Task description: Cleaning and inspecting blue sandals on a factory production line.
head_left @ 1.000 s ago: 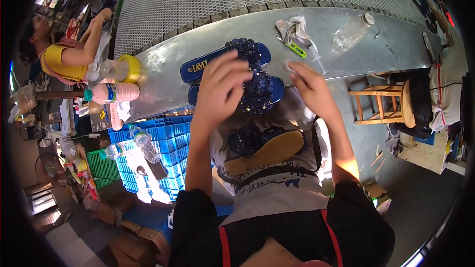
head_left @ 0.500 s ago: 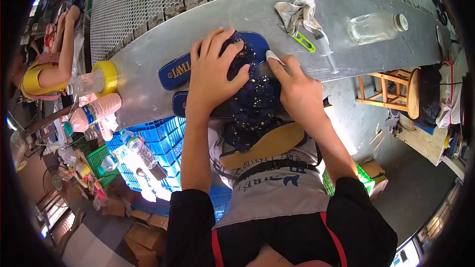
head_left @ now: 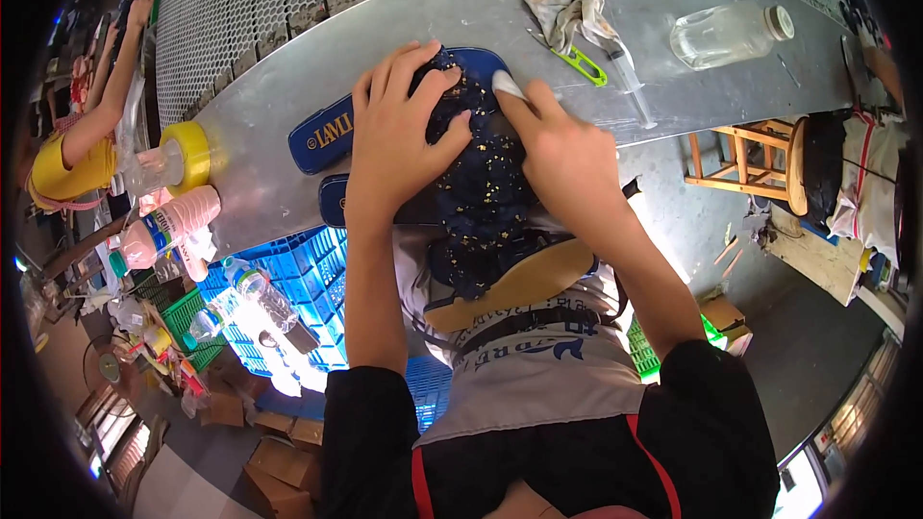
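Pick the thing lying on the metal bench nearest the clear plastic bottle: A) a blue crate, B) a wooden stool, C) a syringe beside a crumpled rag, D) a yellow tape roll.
C: the syringe lies on the metal bench just left of the clear bottle, next to the crumpled rag; tape roll, stool and crate sit farther off.

Place: shoe workshop
Signs: metal bench, soles, blue crates, cardboard boxes, co-worker nearby
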Tool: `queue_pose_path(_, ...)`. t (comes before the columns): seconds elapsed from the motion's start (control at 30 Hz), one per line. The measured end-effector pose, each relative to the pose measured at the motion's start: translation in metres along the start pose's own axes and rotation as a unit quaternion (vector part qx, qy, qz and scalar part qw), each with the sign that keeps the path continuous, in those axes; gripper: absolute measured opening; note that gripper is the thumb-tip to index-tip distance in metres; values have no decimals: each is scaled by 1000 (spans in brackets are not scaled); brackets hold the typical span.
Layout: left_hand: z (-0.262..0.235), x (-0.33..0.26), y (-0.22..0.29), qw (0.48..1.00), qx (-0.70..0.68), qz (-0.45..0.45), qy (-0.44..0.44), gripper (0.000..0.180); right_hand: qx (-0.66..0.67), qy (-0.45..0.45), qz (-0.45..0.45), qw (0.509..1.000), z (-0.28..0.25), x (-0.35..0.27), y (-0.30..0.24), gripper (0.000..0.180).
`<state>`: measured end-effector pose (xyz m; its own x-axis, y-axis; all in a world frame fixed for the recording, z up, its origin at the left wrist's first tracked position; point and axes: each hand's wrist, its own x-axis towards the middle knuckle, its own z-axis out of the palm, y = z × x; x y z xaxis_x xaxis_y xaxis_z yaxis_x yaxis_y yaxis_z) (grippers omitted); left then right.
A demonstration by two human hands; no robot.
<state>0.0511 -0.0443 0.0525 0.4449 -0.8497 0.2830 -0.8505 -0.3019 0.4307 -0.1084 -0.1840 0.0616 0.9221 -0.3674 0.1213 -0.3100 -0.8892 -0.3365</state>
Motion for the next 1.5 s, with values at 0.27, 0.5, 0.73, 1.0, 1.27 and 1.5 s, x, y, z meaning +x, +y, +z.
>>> queue_pose_path(0.27,0,2,-1,1000,-7,-11,19,37,-46,5,31,998,5,-6,3,39)
queue_pose_path(0.5,2,3,2,1000,-9,-9,22,37,8,24,27,999,-3,11,8,44)
queue_pose_path(0.73,-2,1,2,1000,-5,-5,3,37,677,171,151,700,-70,-50,76,25)
queue_pose_path(1.0,-2,-2,-3,1000,-21,1,21,36,245,418,221,846,-137,-7,133,24)
queue_pose_path(1.27,0,-2,-4,999,-36,7,28,37,-43,389,141,909,-118,16,155,37)
queue_pose_path(1.5,-2,-7,-5,999,-33,8,37,35,626,516,227,538,-103,-16,244,18)
